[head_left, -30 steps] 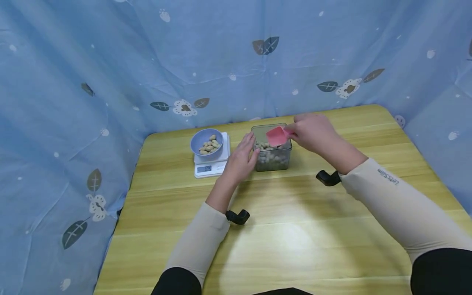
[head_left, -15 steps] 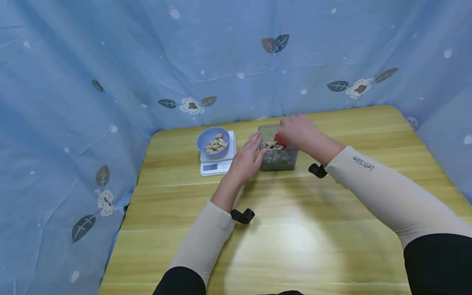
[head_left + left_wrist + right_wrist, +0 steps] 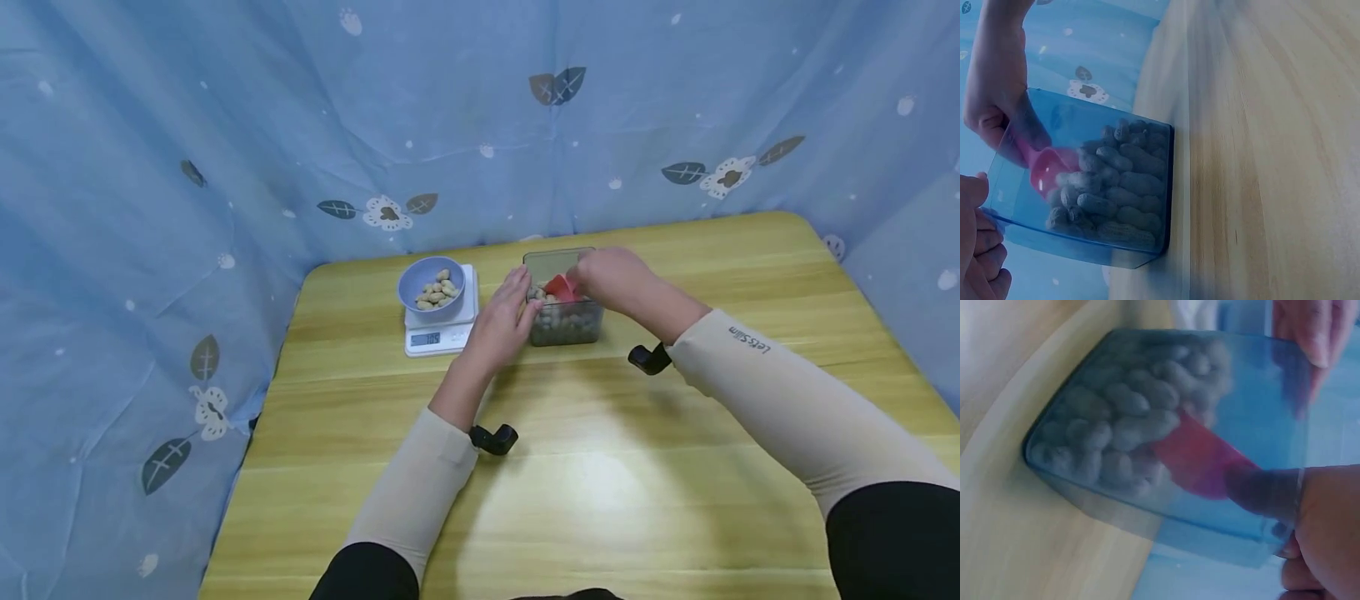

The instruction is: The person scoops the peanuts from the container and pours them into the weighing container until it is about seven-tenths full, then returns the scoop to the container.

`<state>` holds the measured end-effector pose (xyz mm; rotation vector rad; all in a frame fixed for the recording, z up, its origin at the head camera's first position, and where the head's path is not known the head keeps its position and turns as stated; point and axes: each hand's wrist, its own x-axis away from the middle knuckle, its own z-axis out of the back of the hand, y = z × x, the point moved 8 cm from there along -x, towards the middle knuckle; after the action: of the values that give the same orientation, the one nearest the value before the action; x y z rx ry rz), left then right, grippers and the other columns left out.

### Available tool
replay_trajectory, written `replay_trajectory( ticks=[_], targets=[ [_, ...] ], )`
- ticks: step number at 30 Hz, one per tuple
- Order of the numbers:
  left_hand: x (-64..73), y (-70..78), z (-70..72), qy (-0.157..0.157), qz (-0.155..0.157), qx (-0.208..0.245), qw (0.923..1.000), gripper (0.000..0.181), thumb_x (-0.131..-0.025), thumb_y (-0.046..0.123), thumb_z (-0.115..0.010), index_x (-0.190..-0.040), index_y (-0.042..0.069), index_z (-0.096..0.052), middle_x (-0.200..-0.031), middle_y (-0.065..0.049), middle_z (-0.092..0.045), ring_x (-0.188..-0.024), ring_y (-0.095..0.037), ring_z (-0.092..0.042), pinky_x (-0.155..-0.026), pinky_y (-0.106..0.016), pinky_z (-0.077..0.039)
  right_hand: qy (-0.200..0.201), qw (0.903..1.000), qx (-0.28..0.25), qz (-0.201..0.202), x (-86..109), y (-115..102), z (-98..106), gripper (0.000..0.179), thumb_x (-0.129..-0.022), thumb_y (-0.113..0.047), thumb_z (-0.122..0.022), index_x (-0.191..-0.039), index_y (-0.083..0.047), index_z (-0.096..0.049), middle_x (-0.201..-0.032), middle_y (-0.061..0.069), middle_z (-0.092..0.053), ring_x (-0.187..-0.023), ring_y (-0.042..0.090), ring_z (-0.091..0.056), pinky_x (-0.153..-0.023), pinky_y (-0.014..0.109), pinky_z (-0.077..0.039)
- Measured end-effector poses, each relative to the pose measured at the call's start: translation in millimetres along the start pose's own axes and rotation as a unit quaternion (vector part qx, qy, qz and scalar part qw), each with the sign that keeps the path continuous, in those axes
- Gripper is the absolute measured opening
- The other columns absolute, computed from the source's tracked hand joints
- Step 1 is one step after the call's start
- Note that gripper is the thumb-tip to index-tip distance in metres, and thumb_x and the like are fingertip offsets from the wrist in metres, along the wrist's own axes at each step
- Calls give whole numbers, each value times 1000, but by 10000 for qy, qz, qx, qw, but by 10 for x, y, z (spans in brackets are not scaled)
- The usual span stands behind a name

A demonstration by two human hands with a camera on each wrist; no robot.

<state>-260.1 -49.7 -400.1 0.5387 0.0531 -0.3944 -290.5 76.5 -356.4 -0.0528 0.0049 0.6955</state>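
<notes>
A clear, dark-tinted container [image 3: 566,325] stands on the table, partly filled with unshelled peanuts [image 3: 1122,194]. My right hand [image 3: 618,282] grips a pink scoop [image 3: 561,288] by its handle and reaches inside the container. The scoop [image 3: 1054,164] meets the top of the peanuts. At the container's left side, my left hand [image 3: 504,323] rests with fairly straight fingers against the wall near the rim. To the left, a lavender bowl [image 3: 408,287] with several peanuts [image 3: 437,293] sits on a white digital scale [image 3: 463,317], whose display is lit.
The wooden table [image 3: 585,483] ends at a blue patterned curtain [image 3: 480,125] close behind the container and scale. A narrow gap lies between the scale and the container, with my left hand reaching through it.
My right hand has brought the scoop from above the container's rim down into the peanuts, and the scoop has tilted. My left hand stays at the container; the view has shifted slightly.
</notes>
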Motion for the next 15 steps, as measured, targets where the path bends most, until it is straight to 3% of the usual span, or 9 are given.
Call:
replay_trajectory(
  ticks=[6,15],
  targets=[
    [-6,-5,-10,-13,-6,13,10000,59,-100,46,-33,-149,14,-25,-158,5,-13,-145,-9,-9,-118,-29,-13,-296,9971,-642,-263,6,84,-36,13,-87,-22,-68,-77,-13,-69,-70,-2,-64,-62,17,-53,-59,33,-43],
    [16,-3,-19,-5,11,115,9999,58,-100,44,-34,-150,14,-24,-158,5,-14,-144,-6,-7,-118,-29,-13,-195,9878,-1399,-655,125,181,-33,9,-87,-25,-68,-85,-17,-71,-74,0,-66,-63,18,-51,-59,32,-40]
  ],
)
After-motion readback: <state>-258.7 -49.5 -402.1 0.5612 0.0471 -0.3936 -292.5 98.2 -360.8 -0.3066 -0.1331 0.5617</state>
